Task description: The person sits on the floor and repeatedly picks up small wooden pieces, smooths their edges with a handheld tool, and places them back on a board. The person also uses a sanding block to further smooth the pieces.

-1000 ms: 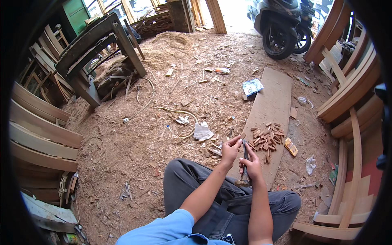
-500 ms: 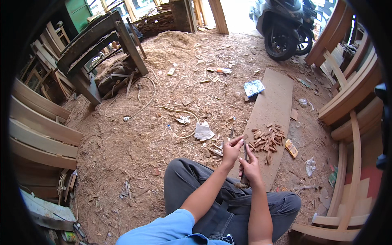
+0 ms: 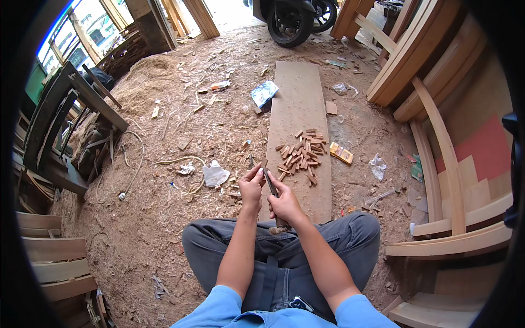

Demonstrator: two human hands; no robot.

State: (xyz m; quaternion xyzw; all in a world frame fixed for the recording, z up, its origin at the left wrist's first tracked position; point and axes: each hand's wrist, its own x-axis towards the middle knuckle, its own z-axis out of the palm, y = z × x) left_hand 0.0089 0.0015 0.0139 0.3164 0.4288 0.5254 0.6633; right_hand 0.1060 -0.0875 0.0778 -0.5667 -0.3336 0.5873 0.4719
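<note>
My left hand [image 3: 251,187] is closed in a pinch on a small wooden piece [image 3: 264,163] at the upper end of a long dark hand tool [image 3: 281,223], which looks like a chisel or file. My right hand [image 3: 284,203] is wrapped round this tool, below my left hand, its thumb along the shaft. Just beyond both hands, a loose pile of small reddish-brown wooden blocks [image 3: 303,153] lies on a long flat board [image 3: 295,87]. The board reaches from my crossed legs away across the sawdust-covered floor.
A yellow packet [image 3: 340,152], a blue-white bag [image 3: 264,93] and a cord [image 3: 180,162] lie near the board. Curved timber [image 3: 443,147] leans at right and is stacked at left [image 3: 52,254]. A dark wooden frame [image 3: 74,128] stands back left; a motorbike's wheel [image 3: 290,30] is beyond.
The view has swung to the right, so the board and surroundings appear further left. My hands keep their hold on the tool and small piece, with little visible movement between them.
</note>
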